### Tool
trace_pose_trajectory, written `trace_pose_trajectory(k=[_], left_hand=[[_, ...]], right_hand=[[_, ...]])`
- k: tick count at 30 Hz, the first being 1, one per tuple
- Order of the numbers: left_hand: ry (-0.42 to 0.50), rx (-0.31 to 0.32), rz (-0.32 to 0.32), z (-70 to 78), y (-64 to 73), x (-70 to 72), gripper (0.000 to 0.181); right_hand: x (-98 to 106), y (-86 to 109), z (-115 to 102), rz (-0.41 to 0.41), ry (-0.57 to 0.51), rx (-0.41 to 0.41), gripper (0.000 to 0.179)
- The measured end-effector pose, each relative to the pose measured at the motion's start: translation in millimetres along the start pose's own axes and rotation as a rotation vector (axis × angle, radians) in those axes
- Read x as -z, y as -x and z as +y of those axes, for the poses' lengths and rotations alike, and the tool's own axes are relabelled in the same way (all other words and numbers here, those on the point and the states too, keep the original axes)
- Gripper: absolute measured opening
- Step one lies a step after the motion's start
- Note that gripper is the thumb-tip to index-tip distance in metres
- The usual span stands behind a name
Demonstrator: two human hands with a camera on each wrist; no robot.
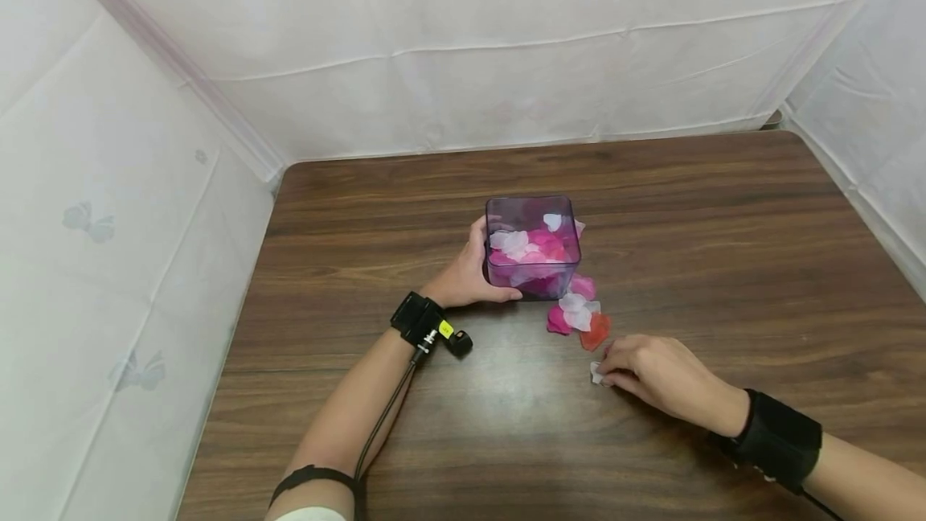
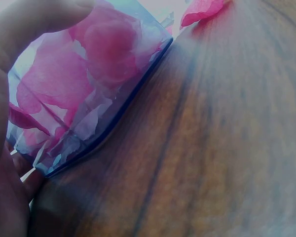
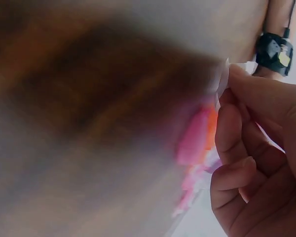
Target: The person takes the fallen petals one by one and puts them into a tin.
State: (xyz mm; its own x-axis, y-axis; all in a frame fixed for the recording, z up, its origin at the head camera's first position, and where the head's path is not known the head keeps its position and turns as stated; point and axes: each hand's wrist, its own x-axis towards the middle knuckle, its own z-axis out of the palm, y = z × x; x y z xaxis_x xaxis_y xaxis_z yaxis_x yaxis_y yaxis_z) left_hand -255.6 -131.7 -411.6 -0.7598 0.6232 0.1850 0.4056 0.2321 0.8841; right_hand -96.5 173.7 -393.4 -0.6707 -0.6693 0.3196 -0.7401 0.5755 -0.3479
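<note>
A clear purple square box (image 1: 534,280) holds pink, white and red petals (image 1: 531,248). My left hand (image 1: 466,273) grips its left side, the thumb across the front and the other fingers round the back. In the left wrist view the petals (image 2: 59,74) press against the box's see-through wall. My right hand (image 1: 654,372) pinches a white petal (image 1: 596,373) between thumb and fingertips, low over the table. The right wrist view shows that petal (image 3: 223,81) at the thumb tip, the remaining fingers curled.
Several loose petals (image 1: 576,305), pink, white and red, lie on the wooden table (image 1: 347,223) between the box and the right hand. One pale petal (image 1: 579,227) shows at the box's right side. White sheeting (image 1: 470,47) hangs behind the table and along both sides.
</note>
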Motion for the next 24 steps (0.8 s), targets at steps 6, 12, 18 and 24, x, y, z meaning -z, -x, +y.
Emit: trace_pose_trajectory(k=[6,12,18,24], left_hand=[[0.016,-0.011,-0.005,20.0,3.6,3.0,0.115],[-0.013,-0.030,-0.003,11.2,2.3,0.9,0.117],[-0.012,-0.026,0.008,-2.4,0.1,0.3,0.121],[0.001,-0.022,0.002,-1.3,2.7,-3.2,0.124]], right_hand=[[28,-26.7,-3,0.115,0.025,0.049,0.011],[59,-60.8,-3,0.230,0.047,0.070,0.052],[73,-99.9,2,0.240,0.055,0.044,0.017],[66,-134.0,9,0.210,0.100,0.010,0.021]])
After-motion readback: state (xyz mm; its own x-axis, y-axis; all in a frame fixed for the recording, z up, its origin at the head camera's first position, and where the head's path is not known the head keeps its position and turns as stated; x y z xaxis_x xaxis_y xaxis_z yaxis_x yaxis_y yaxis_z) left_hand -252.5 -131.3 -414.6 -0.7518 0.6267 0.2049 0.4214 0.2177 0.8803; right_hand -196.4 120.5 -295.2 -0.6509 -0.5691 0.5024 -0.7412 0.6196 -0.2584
